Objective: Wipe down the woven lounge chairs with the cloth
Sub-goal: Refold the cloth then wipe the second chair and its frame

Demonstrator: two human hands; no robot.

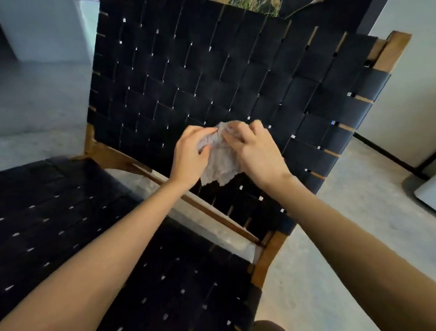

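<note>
The woven lounge chair (219, 74) fills most of your view: its dark strap backrest stands upright ahead of you, and the seat (95, 247) runs under your forearms. The wooden frame (267, 258) shows at the corners and along the rail between back and seat.

Your two hands meet low on the backrest, about the middle of its width. The right hand (259, 153) has its fingers curled over the top of the cloth (220, 165), and the left hand (188, 157) pinches its left edge between thumb and fingers. So both hands are closed on it. The cloth is a pale, crumpled bunch held between them, with a loose tail hanging toward the lower rail. You cannot tell whether it touches the straps.

Nothing on the dark weave marks wiped from unwiped, so progress can't be read off the surface. By the grip, you look to be bunching the cloth rather than stroking with it. Treat the backrest, seat and frame as work left to do. The task names chairs, and only one is in view.
</note>
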